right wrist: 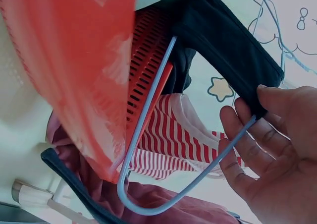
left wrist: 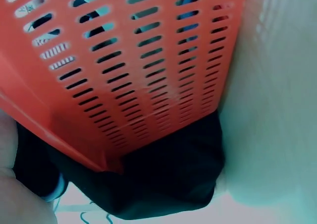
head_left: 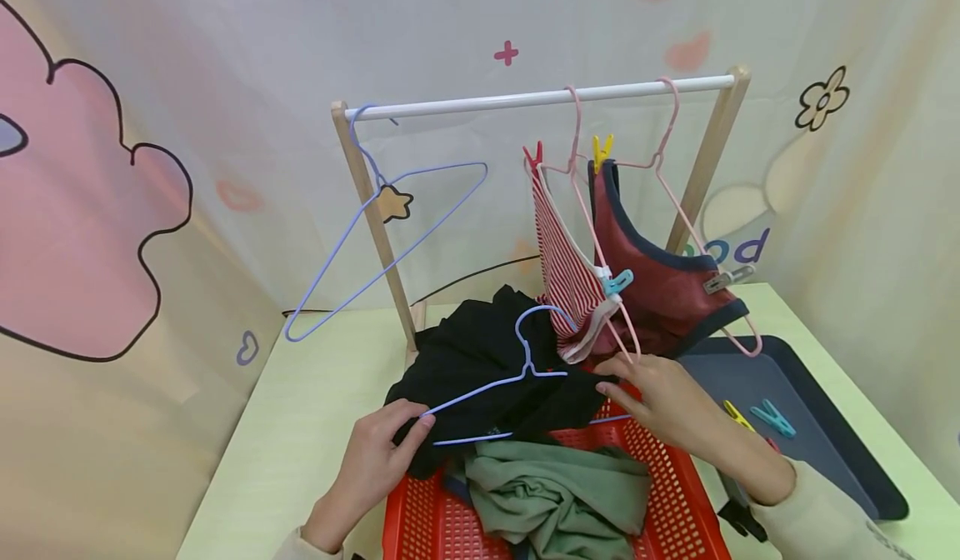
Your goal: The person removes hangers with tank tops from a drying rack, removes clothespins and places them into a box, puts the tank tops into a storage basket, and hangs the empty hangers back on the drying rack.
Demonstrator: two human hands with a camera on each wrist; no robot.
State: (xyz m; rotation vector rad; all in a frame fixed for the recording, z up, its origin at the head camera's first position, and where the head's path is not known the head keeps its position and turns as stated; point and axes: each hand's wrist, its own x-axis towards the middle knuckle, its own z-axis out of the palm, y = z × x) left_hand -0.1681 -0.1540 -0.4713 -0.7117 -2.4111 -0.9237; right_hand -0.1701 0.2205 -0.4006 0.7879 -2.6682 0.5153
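A black garment (head_left: 480, 335) lies over the back of the red basket, with a blue hanger (head_left: 480, 391) partly inside it. At its left side my left hand (head_left: 382, 447) pinches the cloth and the hanger's arm. On the right, my right hand (head_left: 652, 393) pinches the garment's edge between thumb and fingers. In the right wrist view the right hand (right wrist: 277, 144) grips a black strap (right wrist: 237, 45), and the blue hanger's bent end (right wrist: 143, 209) sticks out below the cloth. The left wrist view shows black cloth (left wrist: 173, 169) hanging over the basket wall.
Behind stands a rack with a white rod (head_left: 480, 103), holding an empty blue hanger (head_left: 431, 231), a striped garment (head_left: 562, 252) and a maroon garment (head_left: 637, 277) on pink hangers. Green cloth (head_left: 555, 493) lies in the red basket (head_left: 667, 477). A grey tray (head_left: 817, 427) with clothespins is at right.
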